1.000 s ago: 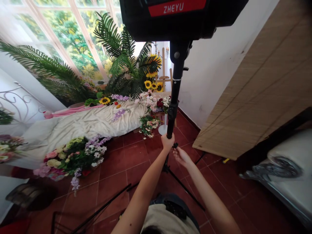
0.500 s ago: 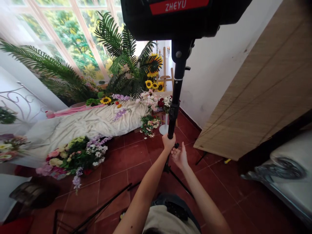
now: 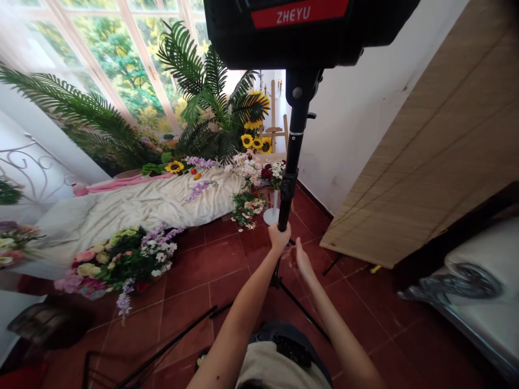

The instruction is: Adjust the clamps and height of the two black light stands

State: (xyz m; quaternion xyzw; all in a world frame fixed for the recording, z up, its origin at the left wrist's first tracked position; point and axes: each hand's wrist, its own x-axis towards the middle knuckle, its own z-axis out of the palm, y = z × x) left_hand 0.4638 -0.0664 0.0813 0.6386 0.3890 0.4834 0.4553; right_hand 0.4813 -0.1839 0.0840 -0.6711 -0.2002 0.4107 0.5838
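Observation:
My left hand [image 3: 279, 236] is wrapped round the black pole of a light stand [image 3: 285, 210], at about the middle of the view. On top of the pole sits a large black studio light [image 3: 300, 38] with a red ZHEYU label. Just below and right of the left hand, a small black knob [image 3: 292, 242] sticks out from the stand. My right hand [image 3: 300, 261] is beside this knob, its thumb raised apart from the slightly blurred fingers. Whether its fingertips touch the knob cannot be made out. The stand's legs [image 3: 304, 310] spread near the floor.
Left stands a cream-draped bed [image 3: 162, 202] with flower bunches [image 3: 113, 259] along it. Palm leaves [image 3: 219, 108] rise before the window. A wooden panel [image 3: 421, 146] leans on the right, near a silver-framed seat [image 3: 466, 286]. Another black stand's leg [image 3: 170, 343] crosses the tiled floor.
My right hand has turned, from palm up to more edge-on, beside the knob. My left hand keeps its grip on the pole. The view has shifted very slightly.

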